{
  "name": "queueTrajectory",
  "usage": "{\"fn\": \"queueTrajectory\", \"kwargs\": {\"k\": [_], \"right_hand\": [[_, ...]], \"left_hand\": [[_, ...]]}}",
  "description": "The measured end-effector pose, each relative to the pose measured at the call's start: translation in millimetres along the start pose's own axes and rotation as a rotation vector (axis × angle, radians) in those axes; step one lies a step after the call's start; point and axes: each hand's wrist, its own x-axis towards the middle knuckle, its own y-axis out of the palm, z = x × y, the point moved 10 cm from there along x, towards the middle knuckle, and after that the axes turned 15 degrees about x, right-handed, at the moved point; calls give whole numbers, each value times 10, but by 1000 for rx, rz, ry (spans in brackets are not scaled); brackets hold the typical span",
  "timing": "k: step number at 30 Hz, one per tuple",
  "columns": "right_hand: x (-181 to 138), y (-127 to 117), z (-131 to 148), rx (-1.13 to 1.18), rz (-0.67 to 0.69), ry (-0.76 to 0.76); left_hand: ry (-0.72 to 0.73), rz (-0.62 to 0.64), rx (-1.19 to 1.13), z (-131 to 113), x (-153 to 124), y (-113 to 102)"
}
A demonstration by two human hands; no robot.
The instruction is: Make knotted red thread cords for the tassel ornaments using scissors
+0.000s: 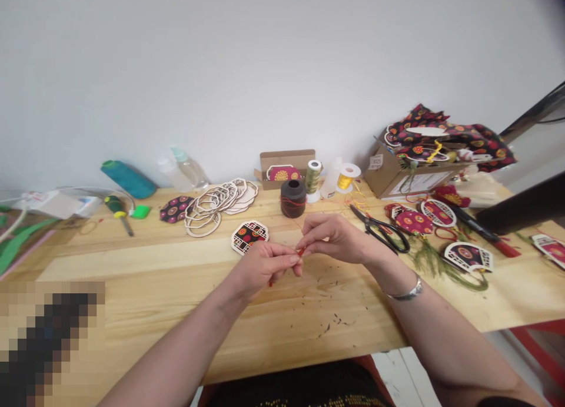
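Observation:
Both hands meet above the middle of the wooden table (176, 313). Between my left hand (271, 262) and my right hand (331, 239), a red cord (301, 251) is pinched at the fingertips. A bit of red hangs below the left fingers; its end is mostly hidden. Just behind the left hand lies an octagonal ornament (249, 236) with a pale lattice frame over dark flowered fabric. Beyond the fingers stands a black spool (293, 199) with red thread around it, one strand trailing toward the right hand.
Black-handled scissors (382, 227) lie right of my right hand, near finished ornaments (468, 257) with green tassels. At the back are a cardboard box (388, 177) of fabric, yellow thread (348, 178) and wooden frames (220, 201). A screwdriver (118, 214) and teal cone (128, 179) sit left.

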Motion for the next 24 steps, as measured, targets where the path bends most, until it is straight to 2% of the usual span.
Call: {"fn": "queueTrajectory", "kwargs": {"k": [9, 15, 17, 21, 22, 23, 24], "right_hand": [[27, 13, 124, -131, -20, -60], [19, -21, 111, -179, -36, -25], [12, -40, 99, -172, -42, -9], [10, -43, 109, -171, -50, -8], [13, -35, 113, -177, -49, -12], [15, -27, 119, -184, -47, -18], [17, -21, 125, -190, -48, -25]], "left_hand": [[-35, -43, -53, 15, -16, -24], [-47, -42, -125, 33, -7, -42], [-15, -145, -120, -3, -26, -151], [241, -637, 253, -351, -300, -527], [300, -679, 294, -422, -352, -525], [335, -658, 286, -454, -358, -485], [338, -582, 240, -444, -319, -416]]}}
